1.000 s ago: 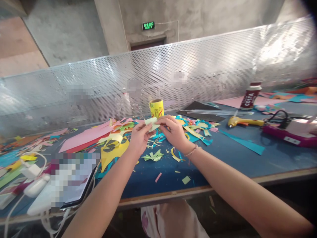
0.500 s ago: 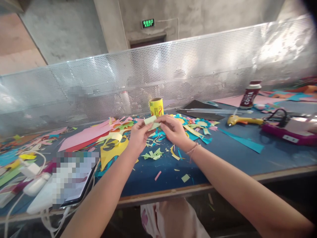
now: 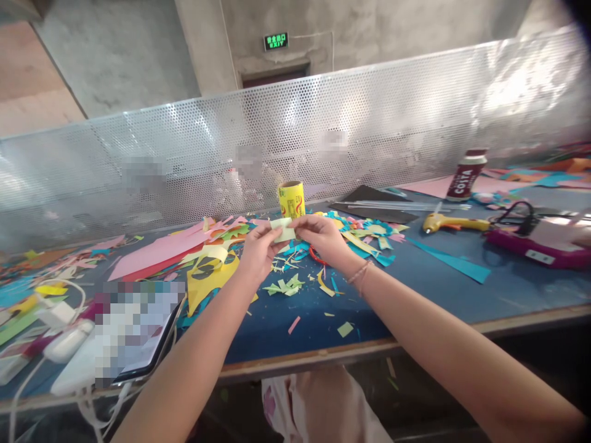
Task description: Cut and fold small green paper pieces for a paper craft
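Okay, left hand (image 3: 259, 249) and right hand (image 3: 322, 241) each have a closed fingertip grip on pale green paper (image 3: 282, 228), raised over mid-bench (image 3: 318, 317). Yellow roll (image 3: 291, 200) behind, toward far edge; green scraps (image 3: 285, 285) nearer front edge; glue gun (image 3: 457, 222) rightward.

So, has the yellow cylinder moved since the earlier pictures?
No. Judged against the perforated metal screen behind it, the yellow cylinder stands in the same place, neither left nor right of it.
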Demonstrator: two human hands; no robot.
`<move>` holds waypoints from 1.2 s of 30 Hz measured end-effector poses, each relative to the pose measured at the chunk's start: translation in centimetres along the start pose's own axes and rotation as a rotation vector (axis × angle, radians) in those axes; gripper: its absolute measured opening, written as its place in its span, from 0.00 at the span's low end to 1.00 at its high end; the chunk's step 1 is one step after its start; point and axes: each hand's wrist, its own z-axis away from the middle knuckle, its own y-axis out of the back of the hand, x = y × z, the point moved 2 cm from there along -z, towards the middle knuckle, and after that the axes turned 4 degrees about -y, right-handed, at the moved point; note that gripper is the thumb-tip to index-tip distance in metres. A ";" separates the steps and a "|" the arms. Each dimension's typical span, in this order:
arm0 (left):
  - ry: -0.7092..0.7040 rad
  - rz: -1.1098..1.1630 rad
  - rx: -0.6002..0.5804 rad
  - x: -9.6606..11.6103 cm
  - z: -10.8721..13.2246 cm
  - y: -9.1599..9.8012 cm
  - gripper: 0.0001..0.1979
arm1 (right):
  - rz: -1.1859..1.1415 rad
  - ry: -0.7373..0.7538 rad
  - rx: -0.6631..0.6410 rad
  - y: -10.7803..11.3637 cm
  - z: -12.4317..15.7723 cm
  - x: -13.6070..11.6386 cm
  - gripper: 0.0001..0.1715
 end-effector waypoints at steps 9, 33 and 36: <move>0.068 0.042 0.013 0.2 0.1 -0.2 0.07 | 0.108 0.057 0.017 0.2 -0.2 0.5 0.09; 0.106 0.011 0.013 0.1 0.0 0.0 0.05 | 0.186 0.191 0.079 0.5 0.2 -1.0 0.09; 0.123 0.032 -0.007 0.1 0.0 0.0 0.06 | 0.081 0.127 0.068 0.6 0.1 -0.8 0.07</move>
